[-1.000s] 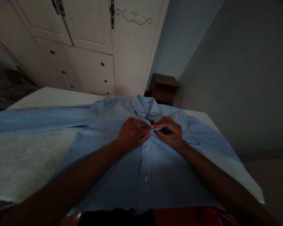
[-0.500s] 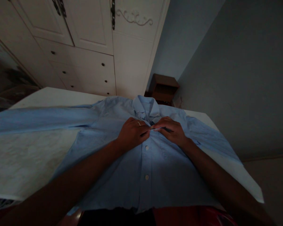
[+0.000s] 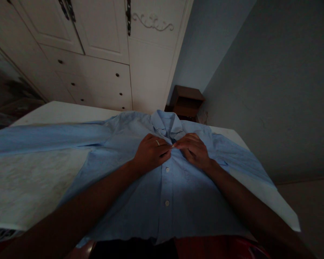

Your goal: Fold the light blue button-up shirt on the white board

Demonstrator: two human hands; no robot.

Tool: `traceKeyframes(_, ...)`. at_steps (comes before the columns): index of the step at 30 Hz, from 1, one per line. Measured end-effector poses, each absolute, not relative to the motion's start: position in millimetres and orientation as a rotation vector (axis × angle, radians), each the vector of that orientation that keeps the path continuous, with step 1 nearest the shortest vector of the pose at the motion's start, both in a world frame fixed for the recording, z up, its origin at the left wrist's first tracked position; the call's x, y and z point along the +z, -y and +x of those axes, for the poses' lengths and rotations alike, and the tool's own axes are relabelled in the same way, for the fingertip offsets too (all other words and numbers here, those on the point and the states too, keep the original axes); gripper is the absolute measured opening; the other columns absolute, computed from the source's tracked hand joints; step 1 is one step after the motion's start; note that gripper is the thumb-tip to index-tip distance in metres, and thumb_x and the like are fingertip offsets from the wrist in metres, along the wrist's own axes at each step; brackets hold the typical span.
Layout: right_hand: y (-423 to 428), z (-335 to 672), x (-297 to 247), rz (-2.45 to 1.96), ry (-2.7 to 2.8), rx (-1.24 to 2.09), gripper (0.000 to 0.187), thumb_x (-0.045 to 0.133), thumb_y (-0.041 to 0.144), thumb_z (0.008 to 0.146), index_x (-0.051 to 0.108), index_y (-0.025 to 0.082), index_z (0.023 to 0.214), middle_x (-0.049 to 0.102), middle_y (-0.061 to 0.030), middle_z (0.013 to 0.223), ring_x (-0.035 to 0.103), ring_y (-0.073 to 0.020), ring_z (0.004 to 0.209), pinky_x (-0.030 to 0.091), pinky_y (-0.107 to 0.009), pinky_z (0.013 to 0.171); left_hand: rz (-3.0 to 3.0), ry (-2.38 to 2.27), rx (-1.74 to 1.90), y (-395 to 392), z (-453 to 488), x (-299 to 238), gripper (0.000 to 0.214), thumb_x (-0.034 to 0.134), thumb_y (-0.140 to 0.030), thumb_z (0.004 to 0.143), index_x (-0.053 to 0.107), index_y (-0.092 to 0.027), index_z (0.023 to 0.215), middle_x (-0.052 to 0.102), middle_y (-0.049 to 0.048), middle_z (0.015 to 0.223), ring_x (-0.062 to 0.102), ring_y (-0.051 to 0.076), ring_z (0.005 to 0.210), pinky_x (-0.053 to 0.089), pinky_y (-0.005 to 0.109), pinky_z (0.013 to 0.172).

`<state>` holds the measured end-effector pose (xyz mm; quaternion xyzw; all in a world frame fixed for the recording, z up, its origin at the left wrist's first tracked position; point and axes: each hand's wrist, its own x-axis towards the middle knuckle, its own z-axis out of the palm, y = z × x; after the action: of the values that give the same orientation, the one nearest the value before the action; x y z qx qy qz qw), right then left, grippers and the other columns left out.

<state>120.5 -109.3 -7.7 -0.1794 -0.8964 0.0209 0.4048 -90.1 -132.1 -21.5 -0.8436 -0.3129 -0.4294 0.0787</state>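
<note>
A light blue button-up shirt (image 3: 135,205) lies face up, its collar (image 3: 166,122) at the far side and its sleeves spread left and right. Below the collar, my left hand (image 3: 152,153), with a ring on one finger, pinches the front placket. Opposite it, my right hand (image 3: 193,149) is closed on the same part of the placket, fingertips almost touching the left ones. A small pale spot, perhaps a button, shows between the fingertips. Two white buttons, an upper one (image 3: 167,169) and a lower one (image 3: 167,203), sit on the placket nearer to me.
The shirt rests on a white table (image 3: 37,180) with angled corners. Behind stands a white wardrobe (image 3: 151,68) with drawers and dark knobs. A small brown cabinet (image 3: 187,100) is at the back, beside the grey wall (image 3: 280,79). Something red (image 3: 205,248) is below the near edge.
My right hand's fingers have drawn in closer to the left fingertips, and the fold of placket between them shows less. My left hand has stayed nearly in place.
</note>
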Motion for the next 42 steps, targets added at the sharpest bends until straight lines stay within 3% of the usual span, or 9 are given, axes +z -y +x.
traceKeyframes(9, 111.6, 117.8, -10.2, -0.45, 2.205, 0.057, 0.022, 0.049, 0.006, 0.087, 0.06, 0.024, 0.092, 0.072, -0.0019, 0.09, 0.066, -0.0167, 0.082, 0.046, -0.038, 0.078, -2.477, 0.877, -1.342, 132.2, -89.4, -20.9, 0.006, 0.063, -0.016, 0.08, 0.067, -0.019, 0.083, 0.072, -0.0026, 0.076, 0.064, 0.012, 0.069, 0.042, 0.03, 0.071)
traceKeyframes(14, 110.8, 117.5, -10.5, -0.442, 2.179, 0.08, 0.02, 0.052, 0.007, 0.087, 0.061, 0.024, 0.093, 0.073, -0.0025, 0.09, 0.067, -0.0166, 0.082, 0.048, -0.037, 0.077, -2.494, 0.974, -1.352, 132.9, -88.9, -21.9, 0.009, 0.062, -0.019, 0.081, 0.067, -0.019, 0.089, 0.073, 0.0005, 0.083, 0.067, 0.014, 0.076, 0.045, 0.03, 0.073)
traceKeyframes(18, 110.6, 115.9, -10.4, -0.45, 2.149, 0.114, 0.02, 0.052, 0.008, 0.087, 0.063, 0.024, 0.092, 0.073, -0.0022, 0.087, 0.068, -0.0169, 0.08, 0.049, -0.037, 0.077, -2.535, 1.116, -1.371, 136.6, -86.0, -22.0, 0.026, 0.063, -0.02, 0.08, 0.062, -0.019, 0.106, 0.073, 0.0039, 0.095, 0.068, 0.016, 0.082, 0.047, 0.031, 0.078)
traceKeyframes(22, 112.2, 114.4, -10.2, -0.479, 2.104, 0.145, 0.02, 0.054, 0.008, 0.086, 0.064, 0.025, 0.091, 0.074, -0.0025, 0.086, 0.068, -0.0174, 0.079, 0.049, -0.038, 0.077, -2.558, 1.252, -1.507, 141.2, -82.4, -21.4, 0.044, 0.064, -0.018, 0.079, 0.05, -0.02, 0.121, 0.075, 0.0007, 0.093, 0.064, 0.012, 0.064, 0.048, 0.031, 0.079)
traceKeyframes(25, 113.2, 113.9, -10.5, -0.507, 2.069, 0.159, 0.018, 0.056, 0.01, 0.086, 0.065, 0.025, 0.09, 0.074, -0.002, 0.085, 0.068, -0.0176, 0.078, 0.05, -0.038, 0.076, -2.533, 1.252, -1.588, 143.3, -80.3, -21.5, 0.042, 0.066, -0.018, 0.08, 0.049, -0.021, 0.119, 0.076, -0.0006, 0.09, 0.066, 0.013, 0.065, 0.048, 0.032, 0.079)
traceKeyframes(31, 111.9, 115.1, -13.0, -0.529, 2.049, 0.181, 0.016, 0.058, 0.012, 0.086, 0.065, 0.026, 0.089, 0.074, -0.0019, 0.085, 0.069, -0.0185, 0.078, 0.051, -0.04, 0.076, -2.539, 1.385, -1.722, 144.8, -77.7, -24.5, 0.041, 0.067, -0.017, 0.078, 0.052, -0.021, 0.116, 0.074, 0.0028, 0.094, 0.069, 0.018, 0.092, 0.051, 0.034, 0.089)
traceKeyframes(42, 112.4, 114.8, -17.3, -0.652, 2.014, 0.328, 0.008, 0.063, 0.018, 0.086, 0.067, 0.024, 0.09, 0.074, -0.0026, 0.087, 0.067, -0.0174, 0.079, 0.052, -0.036, 0.075, -2.589, 1.525, -1.905, 144.4, -76.3, -18.5, 0.038, 0.069, -0.012, 0.074, 0.05, -0.022, 0.106, 0.074, -0.0029, 0.082, 0.072, 0.013, 0.079, 0.056, 0.027, 0.079)
